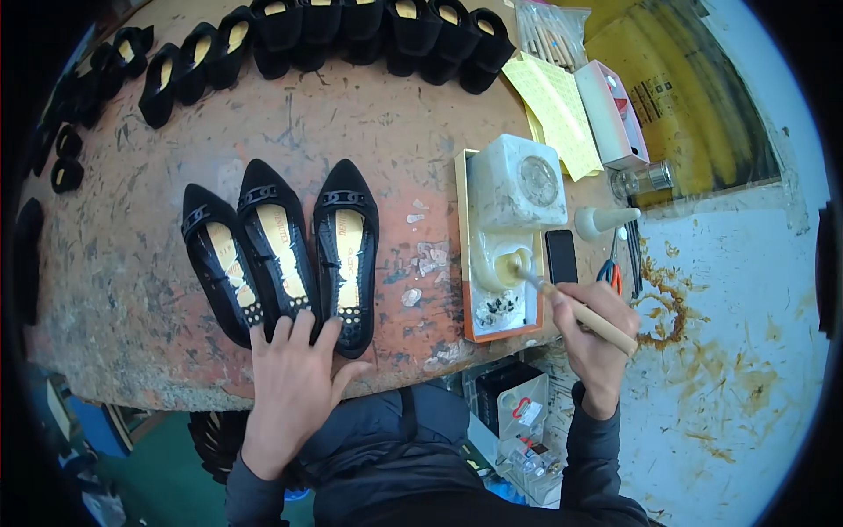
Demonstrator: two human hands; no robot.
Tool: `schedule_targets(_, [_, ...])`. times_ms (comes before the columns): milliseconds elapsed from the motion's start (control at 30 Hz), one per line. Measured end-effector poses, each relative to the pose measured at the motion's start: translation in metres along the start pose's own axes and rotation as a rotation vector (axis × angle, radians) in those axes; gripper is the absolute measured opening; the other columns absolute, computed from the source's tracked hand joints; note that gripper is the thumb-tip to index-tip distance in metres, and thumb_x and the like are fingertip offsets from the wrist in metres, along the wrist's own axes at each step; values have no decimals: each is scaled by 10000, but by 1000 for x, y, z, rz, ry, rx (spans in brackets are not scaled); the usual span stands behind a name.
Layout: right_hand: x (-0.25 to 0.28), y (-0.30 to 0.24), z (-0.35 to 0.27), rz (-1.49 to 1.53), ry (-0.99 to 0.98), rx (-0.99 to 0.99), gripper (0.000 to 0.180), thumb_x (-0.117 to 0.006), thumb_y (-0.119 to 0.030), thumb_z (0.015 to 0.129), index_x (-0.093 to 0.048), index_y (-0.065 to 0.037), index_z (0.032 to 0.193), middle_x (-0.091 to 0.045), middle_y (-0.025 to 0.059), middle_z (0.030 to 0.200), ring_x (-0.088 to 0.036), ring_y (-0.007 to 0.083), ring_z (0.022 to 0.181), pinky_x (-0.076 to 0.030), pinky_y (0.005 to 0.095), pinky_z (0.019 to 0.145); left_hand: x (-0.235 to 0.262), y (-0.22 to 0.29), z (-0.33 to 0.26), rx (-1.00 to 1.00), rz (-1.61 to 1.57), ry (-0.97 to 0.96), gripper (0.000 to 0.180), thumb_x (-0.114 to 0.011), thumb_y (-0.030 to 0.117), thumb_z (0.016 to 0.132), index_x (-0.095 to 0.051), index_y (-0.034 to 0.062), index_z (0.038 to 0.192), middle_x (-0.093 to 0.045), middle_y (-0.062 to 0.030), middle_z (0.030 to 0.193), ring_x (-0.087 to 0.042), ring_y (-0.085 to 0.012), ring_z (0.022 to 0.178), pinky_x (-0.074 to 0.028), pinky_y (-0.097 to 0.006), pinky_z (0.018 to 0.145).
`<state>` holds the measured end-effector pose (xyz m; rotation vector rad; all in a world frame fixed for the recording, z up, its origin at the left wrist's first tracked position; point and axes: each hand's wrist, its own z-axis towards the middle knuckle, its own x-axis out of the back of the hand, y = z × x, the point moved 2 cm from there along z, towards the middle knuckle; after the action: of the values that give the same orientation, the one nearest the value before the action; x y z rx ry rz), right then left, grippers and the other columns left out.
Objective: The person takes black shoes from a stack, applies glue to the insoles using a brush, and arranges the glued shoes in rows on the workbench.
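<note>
Three black pointed flat shoes lie side by side on the worn table (351,132), toes away from me: left shoe (215,259), middle shoe (274,241), right shoe (347,246). Their insoles are pale gold. My left hand (294,378) rests flat, fingers spread, on the heels of the middle and right shoes. My right hand (593,325) grips a wooden-handled brush (571,307). Its tip dips into the round well of a white glue pot (509,263) standing on an orange-edged tray (470,325).
A row of more black shoes (351,31) runs along the far table edge and curves down the left. A black phone (561,255), scissors (612,272), a white bottle (606,220), a glass jar (641,180), yellow paper (553,105) and a pink box (615,114) sit to the right.
</note>
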<state>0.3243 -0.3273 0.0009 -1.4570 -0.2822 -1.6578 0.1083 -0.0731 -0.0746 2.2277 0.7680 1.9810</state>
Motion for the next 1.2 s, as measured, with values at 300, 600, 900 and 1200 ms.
schedule_targets(300, [4, -12, 0, -127, -21, 104, 148, -855, 54, 836, -785, 30, 965, -777, 108, 880, -669, 280, 705, -522, 387, 642, -29, 33, -43, 61, -14, 51, 297, -798, 259, 967, -772, 77, 1199, -604, -74, 955, -616, -303, 942, -450, -560, 1034])
schedule_targets(600, [-2, -20, -1, -99, -194, 301, 120, -841, 58, 831, -772, 22, 922, -760, 101, 878, -639, 274, 689, -510, 397, 634, -30, 38, -51, 147, -62, -26, 862, -828, 332, 967, -469, -51, 1651, -627, -70, 922, -625, -278, 931, -451, -579, 1087])
schedule_targets(900, [7, -19, 3, -161, -70, 15, 112, -847, 25, 848, -800, 19, 949, -721, 108, 785, -622, 268, 672, -488, 389, 618, -33, 32, -53, 135, -78, 21, 932, -845, 392, 951, -451, -88, 1645, -649, -94, 1024, -632, -290, 1084, -447, -558, 1074])
schedule_targets(1200, [-18, -55, 27, 565, -135, 162, 195, -873, -64, 789, -825, 48, 941, -822, 166, 817, -727, 223, 631, -568, 338, 602, -34, 24, -47, 100, -101, 67, 901, -868, 436, 918, -536, -69, 1586, -673, -112, 1122, -635, -309, 1154, -458, -520, 1016])
